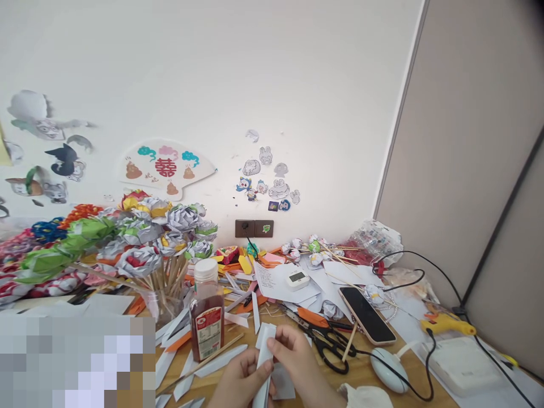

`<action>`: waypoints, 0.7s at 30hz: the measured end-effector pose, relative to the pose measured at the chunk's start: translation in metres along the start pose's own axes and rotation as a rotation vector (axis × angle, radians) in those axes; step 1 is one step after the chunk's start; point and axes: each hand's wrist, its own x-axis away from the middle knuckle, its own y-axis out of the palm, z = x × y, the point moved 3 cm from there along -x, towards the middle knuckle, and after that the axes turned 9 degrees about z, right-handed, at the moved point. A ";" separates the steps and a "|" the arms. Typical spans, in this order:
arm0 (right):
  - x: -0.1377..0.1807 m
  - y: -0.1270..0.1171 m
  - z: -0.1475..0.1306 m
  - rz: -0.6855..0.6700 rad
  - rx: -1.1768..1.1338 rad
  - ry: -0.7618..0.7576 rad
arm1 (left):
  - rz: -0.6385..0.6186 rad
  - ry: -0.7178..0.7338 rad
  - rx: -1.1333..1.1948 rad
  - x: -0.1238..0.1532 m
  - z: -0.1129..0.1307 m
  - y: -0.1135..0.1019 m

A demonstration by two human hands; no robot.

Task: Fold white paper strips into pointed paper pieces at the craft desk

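Between both hands is a folded strip of white paper (pixel 262 378), held upright near the front edge of the table. My left hand (pixel 244 374) grips its lower part, the thumb pressed on the front. Higher up, my right hand (pixel 291 354) pinches the strip's edge between thumb and fingers. A small grey-white paper piece (pixel 284 382) lies just below my right hand. Black-handled scissors (pixel 329 343) rest to the right of the hands. On the left stands a bottle of reddish-brown liquid (pixel 207 317) with a white cap.
Paper flowers on sticks (pixel 140 260) fill the left back. Folded paper strips (pixel 221 362) are scattered around the bottle. To the right lie a phone (pixel 368 314), a white timer (pixel 297 278), a computer mouse (pixel 389 369) and a yellow glue gun (pixel 448 325) with black cables. The lower left corner is blurred out.
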 end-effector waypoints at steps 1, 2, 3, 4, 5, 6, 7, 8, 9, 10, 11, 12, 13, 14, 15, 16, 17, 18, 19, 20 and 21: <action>0.000 0.000 0.000 0.005 0.019 -0.010 | 0.008 0.001 0.008 0.000 0.000 0.000; 0.000 -0.001 0.000 0.010 0.038 -0.016 | 0.016 0.000 0.017 0.001 0.000 0.001; 0.000 -0.001 0.000 0.016 0.054 -0.020 | 0.023 -0.002 0.024 0.001 0.000 0.001; 0.001 -0.001 0.000 0.023 0.065 -0.020 | 0.030 -0.004 0.028 0.002 0.000 0.002; 0.001 -0.001 -0.001 0.029 0.069 -0.018 | 0.035 -0.006 0.029 0.003 0.000 0.003; 0.001 -0.001 -0.002 0.034 0.069 -0.011 | 0.039 -0.007 0.031 0.004 0.001 0.003; 0.001 -0.001 -0.002 0.037 0.066 -0.002 | 0.042 -0.007 0.034 0.005 0.001 0.004; 0.002 0.000 -0.002 0.040 0.062 0.006 | 0.043 -0.009 0.038 0.006 0.002 0.005; 0.002 0.000 -0.003 0.043 0.058 0.015 | 0.052 -0.007 0.048 0.007 0.002 0.005; 0.002 0.000 -0.002 0.043 0.052 0.024 | 0.060 -0.007 0.055 0.007 0.003 0.006; 0.001 0.000 -0.002 0.041 0.041 0.032 | 0.065 -0.009 0.056 0.008 0.003 0.006; 0.001 0.001 -0.001 0.038 0.027 0.038 | 0.071 -0.010 0.052 0.008 0.004 0.006; 0.001 0.001 -0.001 0.036 0.009 0.042 | 0.070 -0.009 0.040 0.008 0.004 0.006; 0.001 0.002 0.000 0.030 -0.012 0.049 | 0.068 -0.006 0.028 0.008 0.005 0.006; 0.001 0.002 0.000 0.023 -0.031 0.057 | 0.065 -0.002 0.017 0.008 0.006 0.006; 0.001 0.002 0.001 0.016 -0.047 0.064 | 0.057 -0.001 0.003 0.008 0.007 0.006; 0.001 0.003 0.001 0.011 -0.058 0.068 | 0.056 0.003 -0.009 0.008 0.008 0.005; 0.001 0.003 0.001 0.005 -0.063 0.067 | 0.056 0.004 -0.020 0.008 0.009 0.005; 0.001 0.003 0.001 -0.001 -0.063 0.063 | 0.058 0.005 -0.029 0.008 0.009 0.005; 0.001 0.003 0.001 -0.004 -0.058 0.057 | 0.059 0.008 -0.037 0.008 0.008 0.005; 0.001 0.003 0.001 -0.004 -0.052 0.050 | 0.057 0.009 -0.044 0.007 0.008 0.005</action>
